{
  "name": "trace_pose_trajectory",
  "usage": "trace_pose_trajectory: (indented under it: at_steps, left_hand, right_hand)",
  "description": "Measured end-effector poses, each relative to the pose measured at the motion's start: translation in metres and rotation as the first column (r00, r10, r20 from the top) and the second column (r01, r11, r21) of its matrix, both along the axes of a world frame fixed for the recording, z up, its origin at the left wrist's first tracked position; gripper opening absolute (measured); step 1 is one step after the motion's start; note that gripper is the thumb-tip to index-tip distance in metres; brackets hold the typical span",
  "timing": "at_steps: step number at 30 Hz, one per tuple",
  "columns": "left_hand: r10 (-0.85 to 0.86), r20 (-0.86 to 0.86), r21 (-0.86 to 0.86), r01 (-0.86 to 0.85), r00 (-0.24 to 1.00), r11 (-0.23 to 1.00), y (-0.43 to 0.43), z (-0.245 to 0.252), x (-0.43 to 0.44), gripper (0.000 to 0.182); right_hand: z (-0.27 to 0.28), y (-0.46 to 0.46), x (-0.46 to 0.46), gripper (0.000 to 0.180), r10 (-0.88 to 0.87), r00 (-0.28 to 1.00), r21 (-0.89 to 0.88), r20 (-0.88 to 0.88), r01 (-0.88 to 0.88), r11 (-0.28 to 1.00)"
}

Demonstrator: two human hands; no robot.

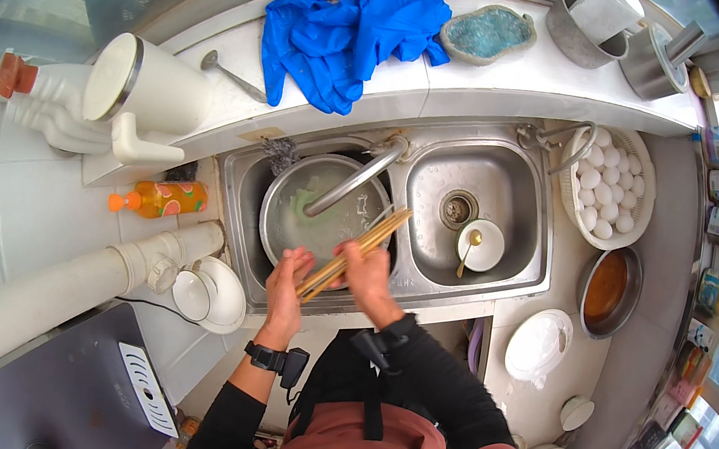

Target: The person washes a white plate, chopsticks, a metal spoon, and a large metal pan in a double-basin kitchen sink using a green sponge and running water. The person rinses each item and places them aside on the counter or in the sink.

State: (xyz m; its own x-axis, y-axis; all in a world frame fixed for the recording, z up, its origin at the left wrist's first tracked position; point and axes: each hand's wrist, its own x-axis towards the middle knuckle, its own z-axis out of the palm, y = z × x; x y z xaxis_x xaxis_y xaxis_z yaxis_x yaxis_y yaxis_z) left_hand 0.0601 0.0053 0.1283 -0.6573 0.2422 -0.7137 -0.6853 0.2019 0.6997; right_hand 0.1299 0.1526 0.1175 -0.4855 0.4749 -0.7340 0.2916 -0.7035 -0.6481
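My right hand (362,277) is closed around a bundle of wooden chopsticks (371,237) that slants over the near right rim of a round metal basin. Beside the lower end of the bundle is my left hand (288,283), its fingers extended; whether its palm touches the chopsticks cannot be told. The metal basin (271,211) stands in the left sink bowl and holds cloudy, greenish water, with the curved faucet (356,179) above it. In the right sink bowl (434,166), a white bowl (492,248) with a spoon (464,258) in it lies near the drain.
Blue rubber gloves (397,21) lie on the ledge behind the sink. At right are a basket of eggs (638,224), a metal bowl of orange-brown liquid (606,286) and a white plate (536,345). An orange bottle (168,199), a thick pipe (72,279) and stacked white bowls (227,295) are at left.
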Motion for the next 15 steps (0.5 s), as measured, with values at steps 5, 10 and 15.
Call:
trace_pose_trajectory:
  at_steps: [5,10,15]
  left_hand:
    - [-0.090,-0.112,-0.177,0.069,0.990,0.982,-0.022,0.007,-0.011,0.062]
    - [-0.163,-0.177,-0.241,0.118,0.971,0.963,-0.026,0.000,0.005,0.041]
    - [-0.268,-0.270,-0.266,0.196,0.925,0.944,-0.035,-0.005,0.018,0.039]
  right_hand:
    - [-0.039,0.148,0.063,0.038,-0.308,0.946,0.562,0.099,0.202,0.802]
    - [-0.117,0.209,0.060,0.032,-0.186,0.915,0.330,0.357,0.063,0.942]
    - [-0.176,0.209,0.051,0.028,0.021,0.871,0.176,0.491,-0.123,0.977]
